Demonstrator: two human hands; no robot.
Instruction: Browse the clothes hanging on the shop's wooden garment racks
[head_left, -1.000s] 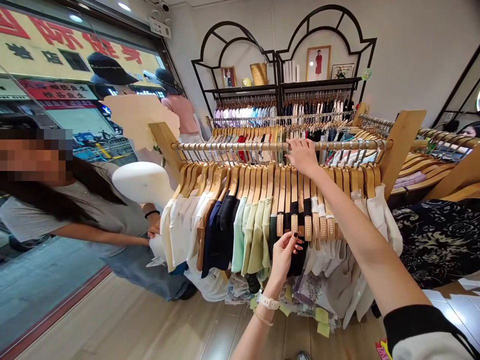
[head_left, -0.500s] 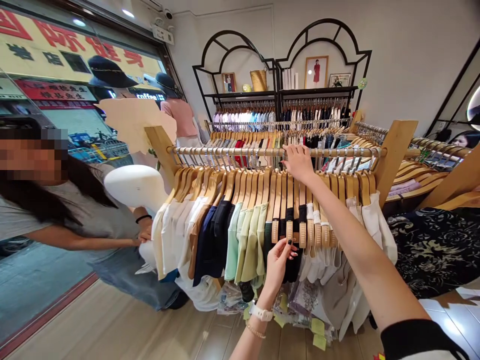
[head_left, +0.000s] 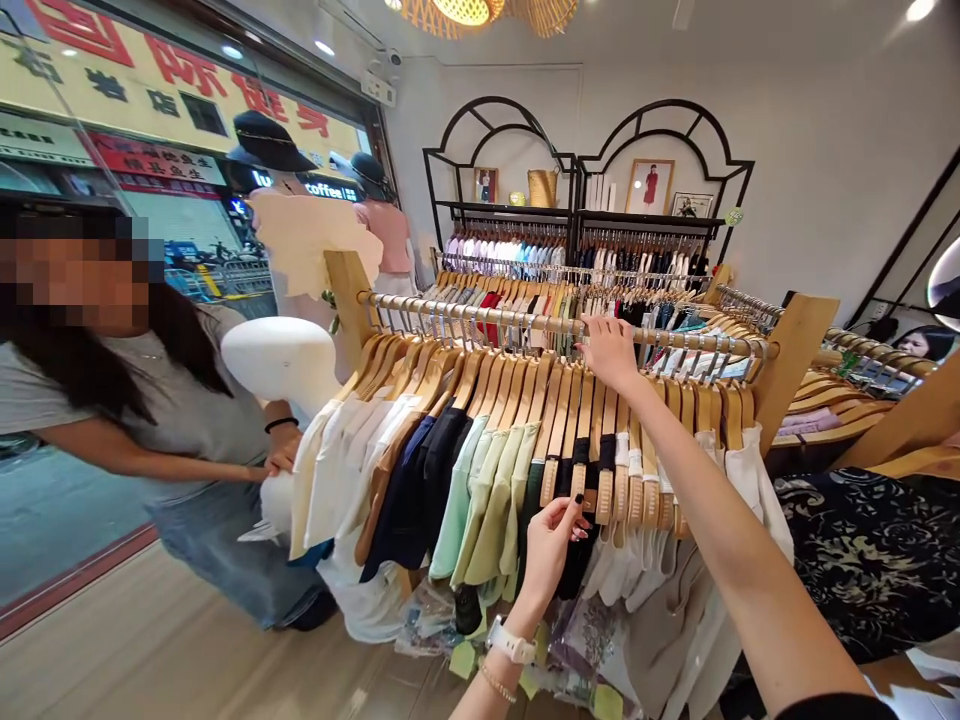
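Note:
My left hand [head_left: 551, 545] pinches the lower front end of a wooden clothes hanger [head_left: 580, 482], where a black garment is looped. Above it, my right hand [head_left: 611, 352] has its fingers bent over the wooden clothes rail [head_left: 472, 310], among the metal hooks; any hook under the fingers is hidden. Closely packed hangers carry green tops [head_left: 491, 510], dark tops [head_left: 409, 490] and white tops [head_left: 337, 470] to the left of my hands. White strappy garments [head_left: 634, 560] hang just to their right.
At the left, a person [head_left: 150, 400] leans with both hands on a white mannequin form [head_left: 281, 355]. Wooden rack posts [head_left: 796, 350] bound the rail. Plastic-wrapped packages [head_left: 431, 620] lie beneath the clothes. Fuller racks and black shelves [head_left: 502, 207] stand behind; a dark patterned garment [head_left: 870, 560] hangs at right.
The view has tilted upward, so the rack and shelves sit lower in it. Both my hands stay at the same hanger and stretch of rail. The person at the left keeps nearly the same pose.

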